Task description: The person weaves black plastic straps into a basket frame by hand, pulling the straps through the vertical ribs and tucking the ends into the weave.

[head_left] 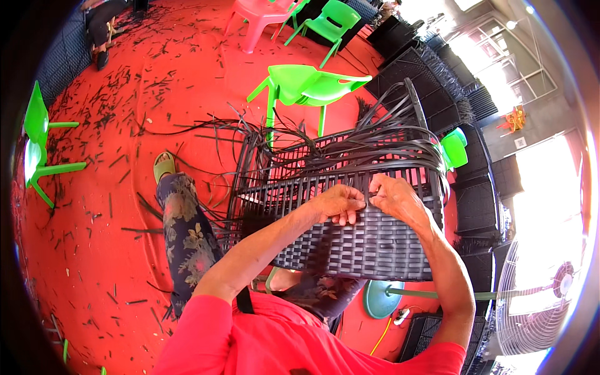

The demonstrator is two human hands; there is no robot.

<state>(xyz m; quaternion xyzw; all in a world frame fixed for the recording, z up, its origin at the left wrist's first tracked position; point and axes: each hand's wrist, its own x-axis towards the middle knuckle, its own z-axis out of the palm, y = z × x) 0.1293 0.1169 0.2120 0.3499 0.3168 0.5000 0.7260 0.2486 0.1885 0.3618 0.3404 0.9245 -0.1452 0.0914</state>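
Across my lap lies a black woven basket point(375, 247) of flat plastic strips, its near side closely woven and its far part an open lattice. My left hand point(340, 204) and my right hand point(395, 199) meet at the upper edge of the weave, fingers curled and pinched close together. Whatever thin strip they may hold is hidden by the fingers. Beyond the hands, long loose black strips point(375, 147) arch over the frame and trail off to the left.
A green chair point(306, 84) stands just past the basket, another green chair point(40, 147) at far left. A standing fan point(544, 300) is at right, its round base point(381, 299) near my leg. Black woven pieces point(419, 81) are stacked along the right. Strip scraps litter the red floor point(94, 219).
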